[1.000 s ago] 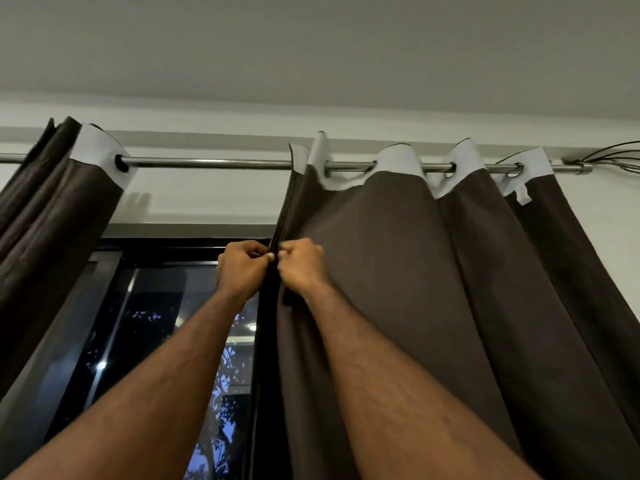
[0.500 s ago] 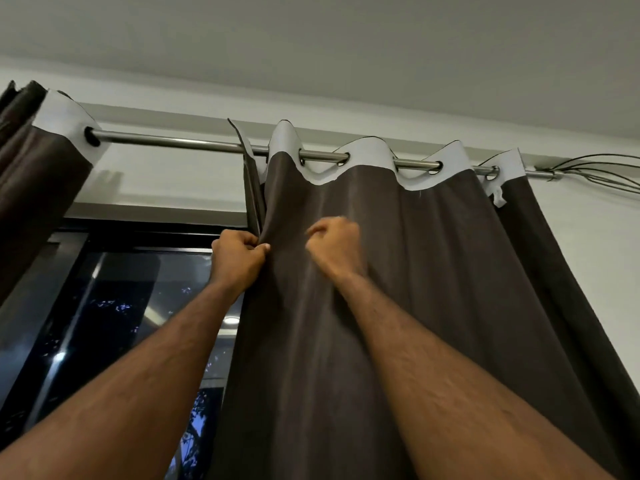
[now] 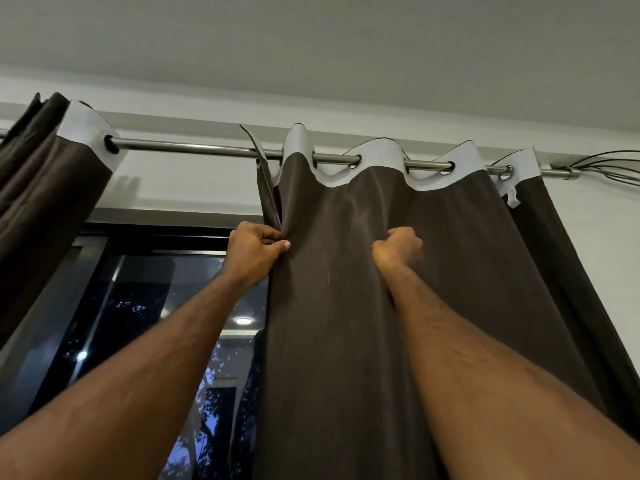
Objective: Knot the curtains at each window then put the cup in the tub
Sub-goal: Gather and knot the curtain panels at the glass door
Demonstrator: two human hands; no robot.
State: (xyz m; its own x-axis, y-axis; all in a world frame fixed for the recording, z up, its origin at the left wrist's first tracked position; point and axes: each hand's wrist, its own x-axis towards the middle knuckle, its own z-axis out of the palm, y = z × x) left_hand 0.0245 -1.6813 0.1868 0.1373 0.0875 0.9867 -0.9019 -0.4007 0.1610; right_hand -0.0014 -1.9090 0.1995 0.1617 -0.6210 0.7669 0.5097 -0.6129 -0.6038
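Fingers of the left hand (image 3: 254, 251) are curling tight around the leading edge of the right-hand curtain (image 3: 349, 306), thumb pressing across the fold, so the brown cloth is sitting pinched right inside that fist. Over on the right hand (image 3: 398, 251), the knuckles are bunching into the face of the same panel, fingers curled in and gripping a pleat of fabric, with the cloth running out from under them on both sides. Both hands are working high up, just below the white header band, the 2 fists apart with a flat stretch of curtain between them. That panel is hanging by its eyelets from the metal rod (image 3: 194, 148). Off to the left, the other curtain (image 3: 41, 188) is sitting gathered, well apart, with the dark window (image 3: 156, 306) showing between.
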